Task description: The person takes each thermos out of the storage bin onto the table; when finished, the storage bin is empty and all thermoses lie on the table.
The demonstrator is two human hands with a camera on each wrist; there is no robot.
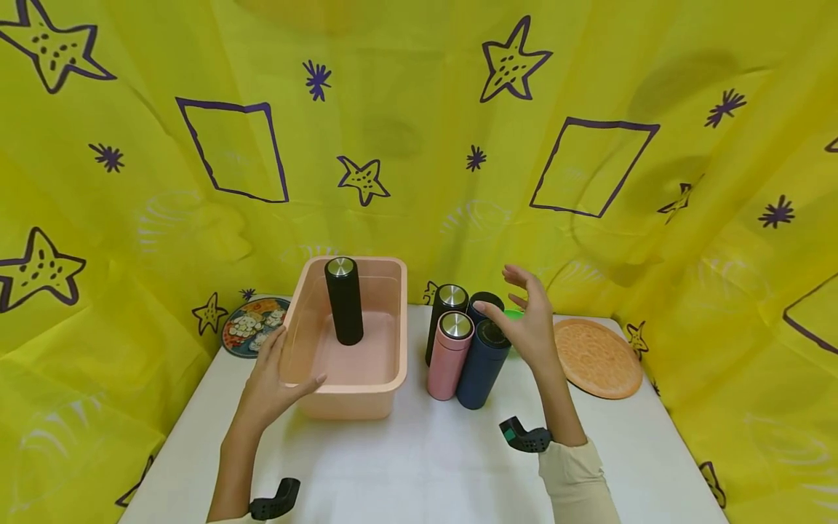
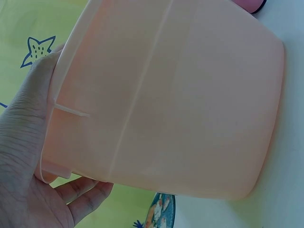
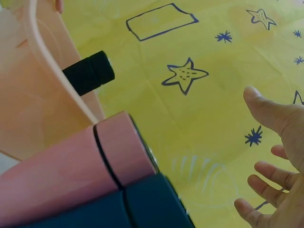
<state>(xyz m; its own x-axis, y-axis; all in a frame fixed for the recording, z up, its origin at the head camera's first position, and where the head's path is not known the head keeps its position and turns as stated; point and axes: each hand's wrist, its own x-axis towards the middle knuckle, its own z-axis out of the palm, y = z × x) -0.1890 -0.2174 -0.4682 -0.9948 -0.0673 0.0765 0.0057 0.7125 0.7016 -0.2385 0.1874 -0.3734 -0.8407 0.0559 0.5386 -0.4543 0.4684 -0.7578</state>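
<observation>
A peach plastic tub point(image 1: 353, 389) stands left of the middle of the table, with a black thermos bottle point(image 1: 345, 309) upright inside it. My left hand point(image 1: 268, 386) holds the tub's near left corner, the thumb along the near rim and the fingers on the left side. Right of the tub, several bottles stand close together: a pink one point(image 1: 448, 367), a black one point(image 1: 452, 297) with a silver lid, and dark blue ones point(image 1: 481, 375). Over the blue bottles my right hand point(image 1: 529, 327) is raised, fingers spread and holding nothing. It partly covers a blue bottle in the head view.
A round plate with a colourful picture point(image 1: 252, 325) lies behind the tub's left side. On the right lies a round tan disc point(image 1: 599, 358). Something green point(image 1: 513, 314) is mostly hidden behind the bottles. A yellow patterned curtain point(image 1: 419, 145) surrounds the white table point(image 1: 419, 466).
</observation>
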